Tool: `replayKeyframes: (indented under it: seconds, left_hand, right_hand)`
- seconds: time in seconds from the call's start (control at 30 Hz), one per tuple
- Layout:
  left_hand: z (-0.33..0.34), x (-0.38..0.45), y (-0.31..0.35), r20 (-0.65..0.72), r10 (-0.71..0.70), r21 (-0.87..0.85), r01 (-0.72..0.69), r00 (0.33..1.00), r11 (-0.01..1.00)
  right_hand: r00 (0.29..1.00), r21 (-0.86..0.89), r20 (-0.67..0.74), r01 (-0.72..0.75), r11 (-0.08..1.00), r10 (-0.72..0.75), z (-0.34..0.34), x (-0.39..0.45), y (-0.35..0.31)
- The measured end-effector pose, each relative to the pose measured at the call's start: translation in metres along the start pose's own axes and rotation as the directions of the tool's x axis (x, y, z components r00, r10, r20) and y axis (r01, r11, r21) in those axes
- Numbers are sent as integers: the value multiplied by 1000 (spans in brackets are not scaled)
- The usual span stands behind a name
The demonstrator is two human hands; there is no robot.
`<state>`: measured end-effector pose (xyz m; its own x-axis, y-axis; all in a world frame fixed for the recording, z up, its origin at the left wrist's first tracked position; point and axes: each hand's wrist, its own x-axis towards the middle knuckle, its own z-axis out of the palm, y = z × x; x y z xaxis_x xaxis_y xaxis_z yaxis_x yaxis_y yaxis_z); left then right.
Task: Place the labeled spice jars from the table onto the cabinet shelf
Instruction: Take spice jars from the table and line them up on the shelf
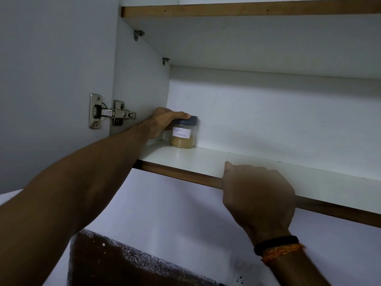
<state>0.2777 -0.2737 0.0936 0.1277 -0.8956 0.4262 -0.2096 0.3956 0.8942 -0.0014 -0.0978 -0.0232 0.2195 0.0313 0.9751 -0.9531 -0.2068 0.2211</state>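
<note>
- Head view, far left: our cabinet door [51, 79] stands swung open on its metal hinge [112, 113], so that side is walled off and gives no room for the arm to swing outward.
- Our left hand [162, 120] reaches deep into the back left corner of the cabinet shelf [237, 162]; its fingers are curled over the dark lid of the spice jar [182, 134], thumb laid along the lid's front edge, gripping it from above.
- That jar, labelled "Garam Masala" and partly filled with tan powder, stands upright on the shelf, just beside the left side wall and close to the back wall.
- We judge this as the set-down step: the base looks to be on the board, so the next move calls for loosening the fingers and drawing the hand straight back toward us, without tipping the jar.
- Right of the jar the shelf runs on with nothing else in sight on it, leaving room for later jars; the upper shelf [247, 11] sits well above, so headroom is generous.
- Our right hand [257, 193], banded at the wrist, grips the brown front edge of the shelf, fingers curled under and thumb up on the board, steadying us. It holds no jar.
- Below, a dark speckled countertop [123, 265] shows; no jars appear there.
</note>
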Motion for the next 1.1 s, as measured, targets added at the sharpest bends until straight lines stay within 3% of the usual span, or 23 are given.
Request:
replayKeyframes:
  seconds: [0.33, 0.6, 0.77, 0.9, 1.03, 1.1]
  left_hand:
    - [0, -4, 0, 37, 2, 5, -2, 999, 1000]
    - [-1, -20, 18, -90, 44, 161, -29, 995, 987]
    - [2, -54, 33, -57, 44, 241, -29, 997, 970]
    - [5, -90, 48, -48, 120, 363, -94, 992, 927]
    - [6, -134, 67, -147, 236, 432, -152, 961, 889]
    - [8, -165, 73, -158, 299, 432, -206, 941, 878]
  right_hand:
    - [996, -21, 85, -11, 1000, 13, -5, 6, -2]
    - [978, -69, 205, 43, 997, -28, -12, 11, 1]
    - [954, -64, 293, 85, 994, -62, -19, 15, 0]
    - [851, -90, 522, 125, 988, -60, -28, 19, 1]
    - [776, -81, 626, 167, 983, -80, -33, 22, 4]
    - [771, -66, 635, 115, 991, -47, -41, 22, 2]
